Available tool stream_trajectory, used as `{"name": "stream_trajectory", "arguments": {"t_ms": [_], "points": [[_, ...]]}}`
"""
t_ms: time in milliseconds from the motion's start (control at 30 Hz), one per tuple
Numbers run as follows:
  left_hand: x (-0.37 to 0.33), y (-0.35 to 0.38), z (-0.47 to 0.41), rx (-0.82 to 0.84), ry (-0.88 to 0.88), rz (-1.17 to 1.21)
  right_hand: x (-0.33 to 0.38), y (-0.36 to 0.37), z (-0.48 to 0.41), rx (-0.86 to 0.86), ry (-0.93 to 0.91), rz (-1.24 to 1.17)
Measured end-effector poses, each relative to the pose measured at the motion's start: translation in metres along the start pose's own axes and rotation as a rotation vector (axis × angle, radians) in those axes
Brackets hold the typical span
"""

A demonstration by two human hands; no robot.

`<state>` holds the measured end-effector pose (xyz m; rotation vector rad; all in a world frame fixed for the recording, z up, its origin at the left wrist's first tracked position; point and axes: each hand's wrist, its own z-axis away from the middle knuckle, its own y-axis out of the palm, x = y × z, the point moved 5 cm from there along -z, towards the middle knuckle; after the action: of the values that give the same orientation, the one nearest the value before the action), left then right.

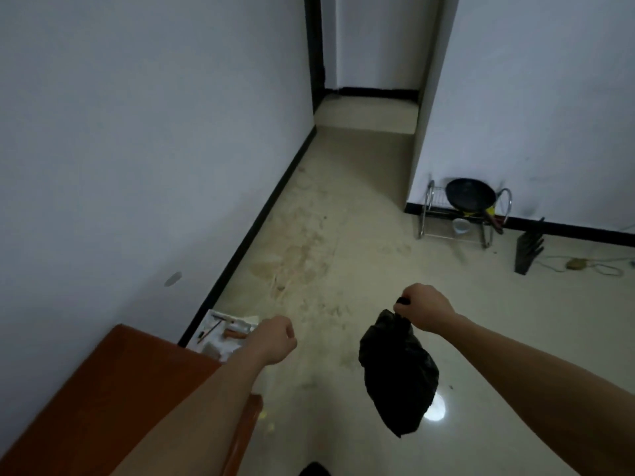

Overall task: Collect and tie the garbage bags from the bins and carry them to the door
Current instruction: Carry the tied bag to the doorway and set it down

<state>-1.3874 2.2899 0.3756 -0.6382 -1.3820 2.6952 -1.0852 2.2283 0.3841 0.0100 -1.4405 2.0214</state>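
The garbage bag's [398,369] neck vanished inside the fist of the right hand [424,307], so any knot was hidden. The fingertips of the left hand [275,340] curled under its knuckles, out of sight. A brown wooden piece [120,389] was cut off by the left and bottom edges. It covered part of a white tray [220,338], whose small contents were too blurred to name. A dark shape [314,470] at the bottom edge was cropped beyond recognition.

Stained beige floor [360,207], metal rack [453,235] at rt wall, black stand [529,250] + cable [604,269] beside, white tray [220,343] by left wall.
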Motion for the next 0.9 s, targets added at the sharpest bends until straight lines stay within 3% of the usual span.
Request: {"name": "stream_trajectory", "arguments": {"t_ms": [433, 733, 900], "points": [[-0.036, -0.207, -0.353, -0.031, 0.003, 0.016, 0.047, -0.144, -0.345, -0.060, 0.089, 0.001], [-0.126, -0.342, -0.568, -0.038, 0.111, -0.029, 0.077, -0.254, -0.554, -0.080, 0.056, -0.044], [-0.155, -0.385, -0.686, -0.038, 0.057, -0.010, 0.077, -0.287, -0.698, -0.017, 0.003, -0.035]]}}
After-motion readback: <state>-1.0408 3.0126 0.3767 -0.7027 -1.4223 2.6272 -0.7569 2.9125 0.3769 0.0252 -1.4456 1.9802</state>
